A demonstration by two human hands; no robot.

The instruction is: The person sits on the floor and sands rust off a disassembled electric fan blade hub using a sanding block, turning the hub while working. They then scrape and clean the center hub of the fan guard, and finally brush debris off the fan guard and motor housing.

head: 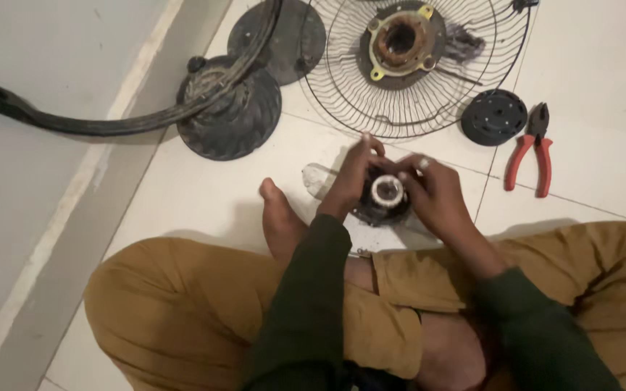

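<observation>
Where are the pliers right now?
In the head view the red-handled pliers lie on the white tiled floor at the right, beside the round black cap and beyond the right hand.

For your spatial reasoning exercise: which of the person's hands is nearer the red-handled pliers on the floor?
Right. The right hand grips the round motor part on the side towards the pliers; the left hand is on the far side.

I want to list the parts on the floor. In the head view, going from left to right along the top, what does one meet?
Curved black arm → ribbed black dome cover → wire fan guard → small round black cap → red-handled pliers.
</observation>
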